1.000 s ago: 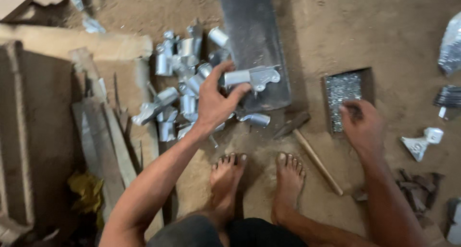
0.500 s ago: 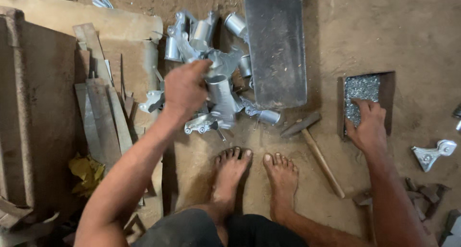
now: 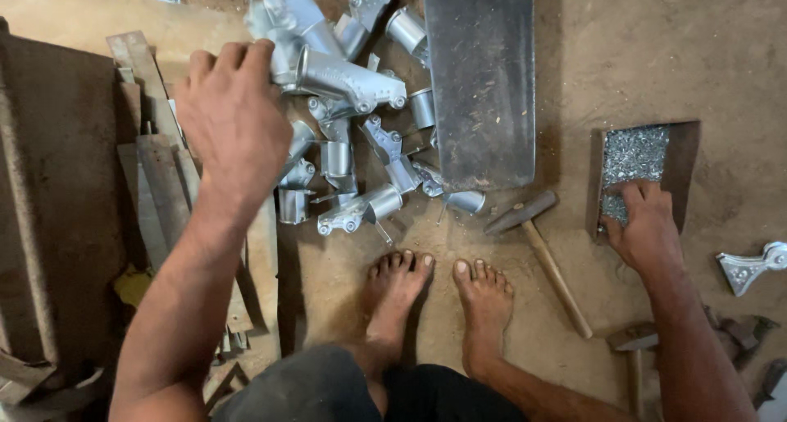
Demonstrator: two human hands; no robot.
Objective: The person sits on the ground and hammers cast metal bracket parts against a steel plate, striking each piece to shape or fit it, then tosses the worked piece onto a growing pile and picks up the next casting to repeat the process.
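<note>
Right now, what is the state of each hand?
Left hand: closed on a shiny silver metal bracket.
Right hand: fingers in a tray of small silver pieces; grip unclear.

One head-worn camera looks steeply down, close over the dirt floor [image 3: 656,53] in front of the person

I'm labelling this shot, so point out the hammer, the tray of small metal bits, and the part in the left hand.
hammer [image 3: 544,254], head view, wooden handle.
tray [image 3: 677,155], head view, right wall.
silver bracket [image 3: 344,79], head view, tube body.
</note>
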